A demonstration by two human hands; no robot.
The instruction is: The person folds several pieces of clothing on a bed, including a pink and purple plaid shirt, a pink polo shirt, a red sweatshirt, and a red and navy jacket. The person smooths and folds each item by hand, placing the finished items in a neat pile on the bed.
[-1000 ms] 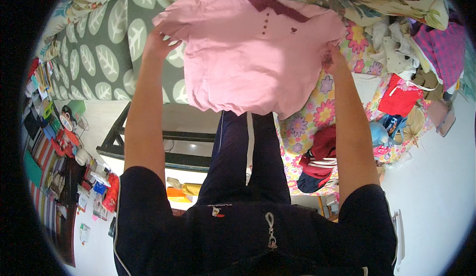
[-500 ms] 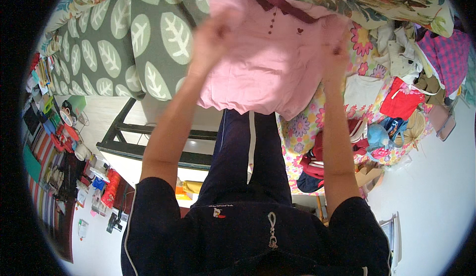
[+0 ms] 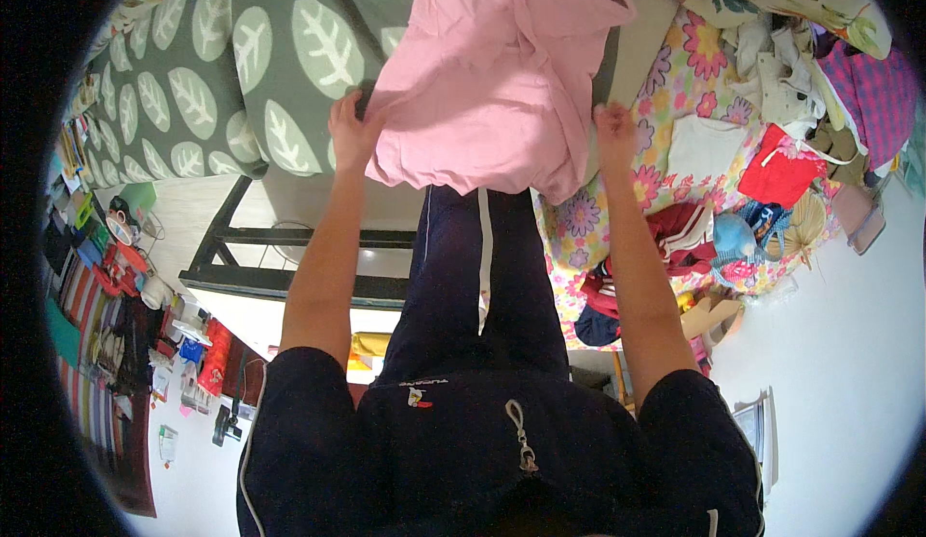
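Note:
A pink shirt [image 3: 482, 84] with a maroon collar lies on the bed, its right side turned inward over the front. The buttons and the small chest mark are covered. My left hand [image 3: 355, 134] rests at the shirt's lower left edge, fingers apart and thumb side touching the cloth. Just off the shirt's right edge is my right hand [image 3: 614, 132], its fingers curled in and slightly blurred. I see nothing in it.
A green leaf-patterned cover [image 3: 309, 45] spreads to the left and a flowered cloth [image 3: 579, 224] to the right. Folded clothes, a red garment [image 3: 777, 173] and a straw fan [image 3: 799, 230] lie on the right. A black metal frame [image 3: 289, 236] stands below the bed's edge.
The shirt's right side has been folded inward, hiding the buttons. Both hands have come down toward its lower edge, and the right hand is now beside the cloth.

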